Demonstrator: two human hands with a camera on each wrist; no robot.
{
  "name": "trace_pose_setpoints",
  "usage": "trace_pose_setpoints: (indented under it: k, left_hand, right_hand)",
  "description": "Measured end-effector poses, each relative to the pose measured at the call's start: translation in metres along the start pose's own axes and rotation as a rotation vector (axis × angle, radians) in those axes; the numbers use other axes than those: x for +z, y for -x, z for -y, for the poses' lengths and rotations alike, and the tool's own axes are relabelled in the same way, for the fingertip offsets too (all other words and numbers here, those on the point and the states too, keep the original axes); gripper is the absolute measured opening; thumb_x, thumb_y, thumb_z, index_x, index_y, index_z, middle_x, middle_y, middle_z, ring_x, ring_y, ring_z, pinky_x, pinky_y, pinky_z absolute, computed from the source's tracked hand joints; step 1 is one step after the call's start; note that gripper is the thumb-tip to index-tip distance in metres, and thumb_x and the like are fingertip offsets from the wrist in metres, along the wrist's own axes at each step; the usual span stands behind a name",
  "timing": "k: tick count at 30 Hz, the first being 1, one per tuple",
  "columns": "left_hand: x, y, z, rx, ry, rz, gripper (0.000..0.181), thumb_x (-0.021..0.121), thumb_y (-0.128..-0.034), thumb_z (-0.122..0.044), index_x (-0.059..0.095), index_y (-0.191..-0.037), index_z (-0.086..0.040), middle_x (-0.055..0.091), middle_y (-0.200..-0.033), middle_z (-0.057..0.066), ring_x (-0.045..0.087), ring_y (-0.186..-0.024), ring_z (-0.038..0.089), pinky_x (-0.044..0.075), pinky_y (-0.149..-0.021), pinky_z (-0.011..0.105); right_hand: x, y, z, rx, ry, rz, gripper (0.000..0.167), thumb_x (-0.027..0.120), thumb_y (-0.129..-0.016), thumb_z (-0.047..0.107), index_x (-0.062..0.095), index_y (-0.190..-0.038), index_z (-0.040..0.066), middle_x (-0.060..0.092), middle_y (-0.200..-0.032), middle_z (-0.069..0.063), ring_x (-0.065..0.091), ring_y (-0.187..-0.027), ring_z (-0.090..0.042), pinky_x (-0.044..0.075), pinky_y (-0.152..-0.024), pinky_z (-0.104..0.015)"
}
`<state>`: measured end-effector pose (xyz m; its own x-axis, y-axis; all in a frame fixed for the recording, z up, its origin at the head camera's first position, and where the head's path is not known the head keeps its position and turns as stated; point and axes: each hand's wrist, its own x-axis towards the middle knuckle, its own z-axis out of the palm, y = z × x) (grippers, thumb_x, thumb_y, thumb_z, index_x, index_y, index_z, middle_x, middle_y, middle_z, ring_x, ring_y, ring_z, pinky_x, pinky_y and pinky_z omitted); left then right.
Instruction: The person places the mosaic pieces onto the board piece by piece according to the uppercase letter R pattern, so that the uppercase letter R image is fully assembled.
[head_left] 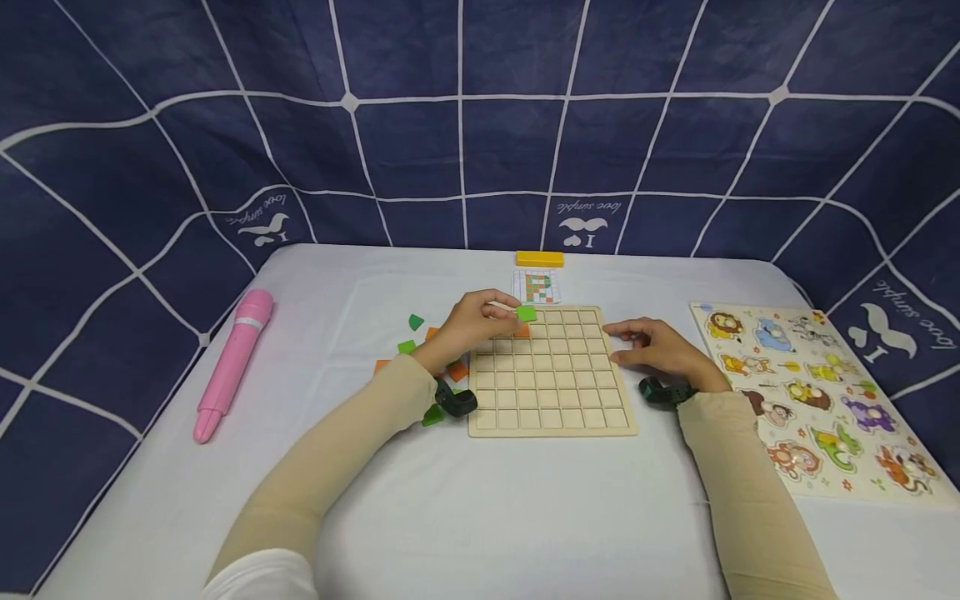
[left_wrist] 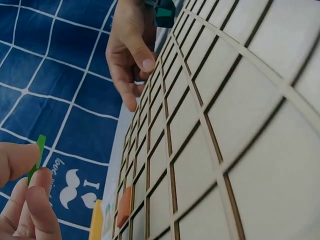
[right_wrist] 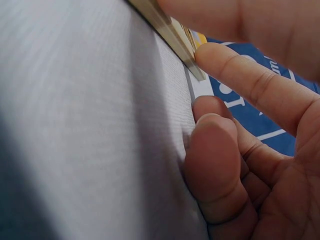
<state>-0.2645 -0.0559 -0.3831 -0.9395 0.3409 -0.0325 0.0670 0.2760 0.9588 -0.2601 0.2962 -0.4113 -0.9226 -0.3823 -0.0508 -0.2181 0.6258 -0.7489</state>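
My left hand [head_left: 467,327] pinches a thin green square tile [head_left: 527,313] between thumb and fingers, held above the upper left part of a wooden grid board [head_left: 555,398]. In the left wrist view the green tile [left_wrist: 40,150] is seen edge-on between the fingertips. An orange tile [head_left: 522,331] sits in the board's top row, just below the held tile. My right hand [head_left: 663,348] is at the board's right side, its fingers relaxed and its thumb and index fingertips against the edge; the right wrist view shows fingers [right_wrist: 250,82] at that edge.
Loose orange and green tiles [head_left: 407,347] lie left of the board, some hidden by the left arm. Behind it are a pattern card [head_left: 537,287] and a yellow block [head_left: 540,259]. A pink pen-shaped toy [head_left: 236,367] lies left, an animal puzzle board [head_left: 817,400] right.
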Motion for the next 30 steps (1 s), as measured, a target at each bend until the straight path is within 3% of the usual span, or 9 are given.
trace_pose_setpoints:
  k: [5, 12, 20, 30]
  left_hand:
    - [0.009, -0.01, -0.001, -0.054, 0.046, -0.013, 0.039, 0.081, -0.0961, -0.01, 0.072, -0.133, -0.004, 0.078, -0.118, 0.016, 0.074, -0.108, 0.028, 0.058, -0.097, 0.039]
    - [0.017, -0.023, 0.001, -0.104, 0.066, -0.021, 0.041, 0.084, -0.094, -0.009, 0.072, -0.133, -0.004, 0.076, -0.119, 0.018, 0.075, -0.102, 0.03, 0.061, -0.091, 0.035]
    - [0.019, -0.029, 0.003, -0.134, -0.052, -0.015, 0.04, 0.088, -0.0913, -0.015, 0.075, -0.128, -0.006, 0.078, -0.117, 0.014, 0.073, -0.096, 0.023, 0.056, -0.084, 0.032]
    - [0.019, -0.031, 0.007, -0.161, -0.183, 0.001, 0.037, 0.088, -0.0916, -0.018, 0.077, -0.126, -0.01, 0.081, -0.118, 0.007, 0.073, -0.113, 0.026, 0.049, -0.109, 0.042]
  right_hand:
    - [0.0, 0.0, 0.0, 0.0, 0.0, 0.001, 0.058, 0.084, -0.093, 0.007, 0.061, -0.144, -0.01, 0.061, -0.121, -0.024, 0.048, -0.078, -0.016, 0.041, -0.071, -0.026]
    - [0.0, 0.001, 0.001, 0.003, -0.004, 0.002, 0.058, 0.084, -0.093, 0.007, 0.061, -0.144, -0.01, 0.061, -0.12, -0.023, 0.048, -0.079, -0.015, 0.042, -0.072, -0.026]
    - [0.0, 0.001, 0.004, 0.005, -0.011, 0.005, 0.057, 0.083, -0.094, 0.006, 0.061, -0.144, -0.011, 0.06, -0.12, -0.024, 0.048, -0.079, -0.015, 0.042, -0.073, -0.026]
    - [0.001, 0.001, 0.004, 0.012, -0.014, 0.005, 0.056, 0.083, -0.094, 0.006, 0.062, -0.143, -0.01, 0.06, -0.119, -0.023, 0.048, -0.08, -0.016, 0.041, -0.074, -0.026]
